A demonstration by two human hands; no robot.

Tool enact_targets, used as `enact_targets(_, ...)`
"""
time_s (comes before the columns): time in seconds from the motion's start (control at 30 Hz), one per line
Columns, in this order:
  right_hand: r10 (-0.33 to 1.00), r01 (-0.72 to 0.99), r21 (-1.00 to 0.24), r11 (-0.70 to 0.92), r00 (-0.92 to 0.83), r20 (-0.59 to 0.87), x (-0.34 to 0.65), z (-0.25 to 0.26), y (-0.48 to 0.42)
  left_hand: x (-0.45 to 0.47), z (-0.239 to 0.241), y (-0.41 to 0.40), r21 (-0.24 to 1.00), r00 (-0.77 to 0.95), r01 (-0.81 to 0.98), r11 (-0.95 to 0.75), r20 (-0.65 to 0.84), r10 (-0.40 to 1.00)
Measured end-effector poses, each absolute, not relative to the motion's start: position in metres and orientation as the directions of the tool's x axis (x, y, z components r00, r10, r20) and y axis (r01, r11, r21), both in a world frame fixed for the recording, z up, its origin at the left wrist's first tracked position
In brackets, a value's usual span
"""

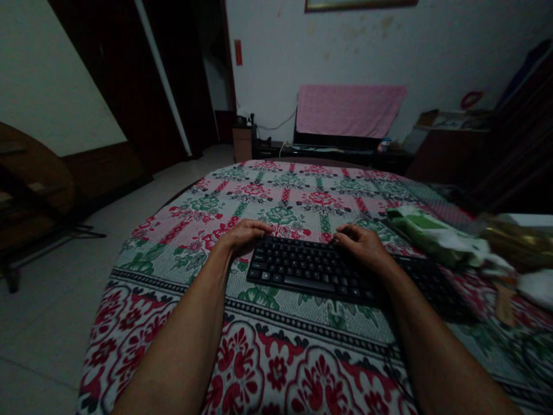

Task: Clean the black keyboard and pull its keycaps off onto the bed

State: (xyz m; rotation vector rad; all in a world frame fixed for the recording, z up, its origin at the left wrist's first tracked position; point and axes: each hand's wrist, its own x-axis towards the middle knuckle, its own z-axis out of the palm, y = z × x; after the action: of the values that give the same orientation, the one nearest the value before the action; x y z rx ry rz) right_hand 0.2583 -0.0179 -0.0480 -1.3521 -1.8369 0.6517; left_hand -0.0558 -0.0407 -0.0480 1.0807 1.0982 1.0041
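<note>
Black keyboard (298, 262), pale-marked keys (285, 254), long spacebar (309, 284); left hand (245, 233), right hand (365, 246) at far edge; can't tell grips.

Dim room, pale wall (268, 63), light floor (52, 340)
A pink towel (349, 109) drapes over a black screen (328, 140) above a low cabinet (268, 153); higher up, brownish stains (386, 23) lie below a frame (360, 6) cut off by the view, a red strip (238, 52) marks the wall beside a dark doorway, a round board (43, 158) stands far left, and flowered cloth (285, 199) covers the table in front
</note>
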Motion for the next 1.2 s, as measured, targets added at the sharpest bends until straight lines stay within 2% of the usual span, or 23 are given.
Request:
enact_targets(0.2, 0.935, 0.618, -0.703, 0.351, -0.192, 0.298, 0.260, -0.048, -0.016, -0.052, -0.048, -0.042, 0.976, 0.149, -0.065, 0.207, -0.196, 0.969)
enact_targets(0.47, 0.946, 0.608, -0.726, 0.321, -0.162, 0.282, 0.261, -0.052, -0.015, -0.040, -0.057, -0.033, 0.996, 0.119, -0.022, 0.092, -0.089, 0.989)
enact_targets(0.7, 0.947, 0.602, -0.731, 0.320, -0.216, 0.237, 0.263, -0.039, -0.008, -0.042, -0.056, -0.031, 0.980, 0.158, -0.127, 0.153, -0.132, 0.979)
enact_targets(0.83, 0.916, 0.534, -0.745, 0.401, -0.219, 0.336, 0.234, -0.026, -0.008, -0.044, -0.057, -0.028, 0.975, 0.174, -0.144, 0.169, -0.143, 0.974)
enact_targets(1.03, 0.835, 0.421, -0.730, 0.538, -0.382, 0.395, 0.156, -0.025, -0.018, -0.045, -0.056, -0.027, 0.967, 0.192, -0.189, 0.169, -0.132, 0.972)
enact_targets(1.2, 0.836, 0.329, -0.793, 0.514, -0.398, 0.377, 0.126, -0.034, -0.018, -0.044, -0.054, -0.028, 0.959, 0.242, -0.241, 0.148, -0.088, 0.966)
